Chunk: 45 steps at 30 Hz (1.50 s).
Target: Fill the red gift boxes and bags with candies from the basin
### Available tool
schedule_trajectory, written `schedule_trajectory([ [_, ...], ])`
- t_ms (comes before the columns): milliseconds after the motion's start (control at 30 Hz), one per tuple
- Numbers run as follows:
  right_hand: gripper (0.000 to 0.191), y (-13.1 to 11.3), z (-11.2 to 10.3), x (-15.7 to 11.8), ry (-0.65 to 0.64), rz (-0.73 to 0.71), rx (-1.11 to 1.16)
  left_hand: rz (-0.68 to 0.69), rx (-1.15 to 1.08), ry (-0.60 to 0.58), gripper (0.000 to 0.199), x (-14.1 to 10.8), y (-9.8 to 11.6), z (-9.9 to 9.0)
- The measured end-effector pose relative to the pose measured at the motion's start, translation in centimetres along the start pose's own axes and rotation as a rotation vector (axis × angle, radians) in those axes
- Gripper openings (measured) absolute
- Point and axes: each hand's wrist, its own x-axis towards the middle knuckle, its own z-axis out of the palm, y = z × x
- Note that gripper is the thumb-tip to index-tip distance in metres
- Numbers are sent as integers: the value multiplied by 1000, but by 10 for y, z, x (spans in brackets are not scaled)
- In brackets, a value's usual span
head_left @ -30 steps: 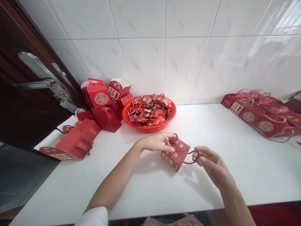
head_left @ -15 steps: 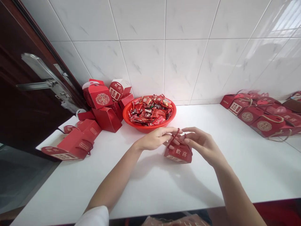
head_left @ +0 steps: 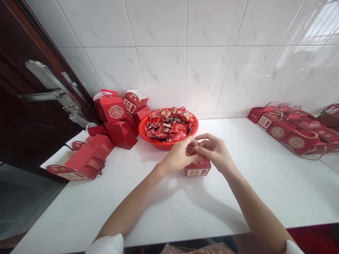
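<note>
A small red gift box with pale characters on its front stands upright on the white table. Over its top, my left hand and my right hand meet, with fingertips pinched together. Both pinch the red cord at the box's top; most of the cord is hidden behind the fingers. Just behind my left hand sits a red basin heaped with wrapped candies.
Red boxes, some open, are stacked at the left beside a dark door with a metal handle. Several closed red boxes with cord handles stand at the right against the tiled wall.
The fingers of both hands, spread over the cord before, have come together in a pinch above the box. The box has turned its front toward me and shifted slightly left.
</note>
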Motion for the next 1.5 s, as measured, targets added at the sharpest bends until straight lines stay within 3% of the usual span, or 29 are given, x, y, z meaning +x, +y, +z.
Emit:
schedule_trajectory([
  [133, 33, 2, -1, 5, 43, -18, 42, 36, 41, -1, 24, 1, -2, -8],
  [367, 25, -5, -13, 8, 29, -41, 79, 72, 160, 165, 20, 6, -12, -15],
  [633, 28, 3, -23, 10, -119, -27, 95, 45, 178, -39, 23, 17, -39, 1],
  [867, 23, 12, -24, 11, -249, -33, -94, 59, 211, -93, 5, 17, -47, 16],
  [1067, 28, 13, -25, 10, -101, -233, -526, -18, 317, -79, 4, 17, -44, 22],
  [1233, 27, 15, -25, 4, 41, -480, -946, -70, 437, -12, 10, 16, -42, 26],
  [1333, 24, 13, -30, 1, 76, -524, -932, -21, 401, 5, 9, 16, -43, 26],
  [1500, 19, 6, -62, 2, 216, -391, -707, 81, 235, 110, 28, 18, -43, 20],
])
